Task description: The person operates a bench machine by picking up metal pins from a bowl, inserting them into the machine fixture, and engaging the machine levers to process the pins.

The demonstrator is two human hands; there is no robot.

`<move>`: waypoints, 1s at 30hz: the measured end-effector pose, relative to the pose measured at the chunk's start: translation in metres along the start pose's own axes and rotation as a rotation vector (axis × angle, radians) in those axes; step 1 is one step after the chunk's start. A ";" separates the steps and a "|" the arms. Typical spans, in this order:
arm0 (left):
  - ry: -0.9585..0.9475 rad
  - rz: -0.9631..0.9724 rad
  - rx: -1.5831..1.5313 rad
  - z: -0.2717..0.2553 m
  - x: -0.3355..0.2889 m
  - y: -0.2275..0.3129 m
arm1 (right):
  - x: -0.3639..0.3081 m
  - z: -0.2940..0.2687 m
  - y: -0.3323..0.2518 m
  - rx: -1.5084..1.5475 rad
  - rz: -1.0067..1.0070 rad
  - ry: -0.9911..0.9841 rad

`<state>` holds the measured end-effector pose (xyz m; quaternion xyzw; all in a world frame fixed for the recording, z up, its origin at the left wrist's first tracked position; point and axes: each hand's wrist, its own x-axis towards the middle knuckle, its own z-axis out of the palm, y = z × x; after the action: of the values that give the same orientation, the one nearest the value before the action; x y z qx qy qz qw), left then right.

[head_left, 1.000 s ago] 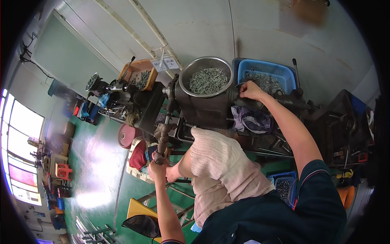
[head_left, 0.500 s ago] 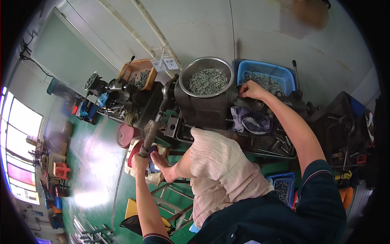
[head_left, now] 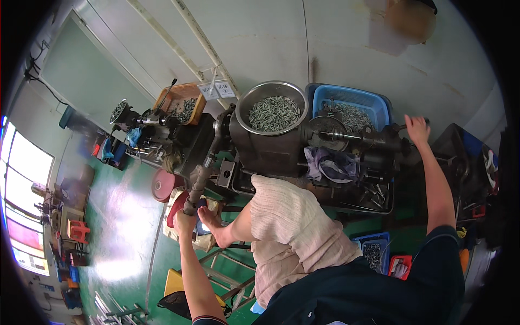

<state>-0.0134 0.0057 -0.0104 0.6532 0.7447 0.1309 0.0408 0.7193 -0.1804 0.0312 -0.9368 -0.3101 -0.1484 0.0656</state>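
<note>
My left hand point(head_left: 184, 221) is closed round the lower end of a long jointed metal lever point(head_left: 199, 177), beside my bare foot. At the right end of a dark bench lathe point(head_left: 265, 156), my right hand point(head_left: 417, 130) is wrapped on a short handle point(head_left: 427, 121); its dark tip shows past my fingers. A round metal bowl point(head_left: 242, 120) full of thin metal pins point(head_left: 274, 114) sits on top of the machine. Right of the bowl, the spindle area point(head_left: 329, 135) is uncovered. Too little detail shows to tell whether a pin is in it.
Behind the machine stands a blue basket point(head_left: 379, 102) with more pins. A purple cloth point(head_left: 331, 165) hangs at the machine's front, above an oily tray point(head_left: 346, 205) with loose metal pieces. Another small machine point(head_left: 154, 122) and an orange bin point(head_left: 202, 103) are at left.
My right hand has left the spindle beside the bowl and moved right to the handle at the machine's end. My left hand stays on its lever. The view has shifted slightly.
</note>
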 end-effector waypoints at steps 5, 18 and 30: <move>0.006 0.011 -0.002 -0.005 -0.002 0.006 | -0.085 -0.050 0.030 -0.144 -0.047 0.215; 0.036 0.030 -0.003 0.002 0.000 0.001 | -0.116 -0.068 0.021 -0.024 -0.061 0.166; 0.049 0.014 -0.009 -0.003 -0.004 0.006 | -0.117 -0.066 0.022 0.005 -0.033 0.031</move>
<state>-0.0075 0.0020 -0.0069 0.6550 0.7401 0.1504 0.0246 0.6275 -0.2783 0.0558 -0.9289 -0.3249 -0.1630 0.0703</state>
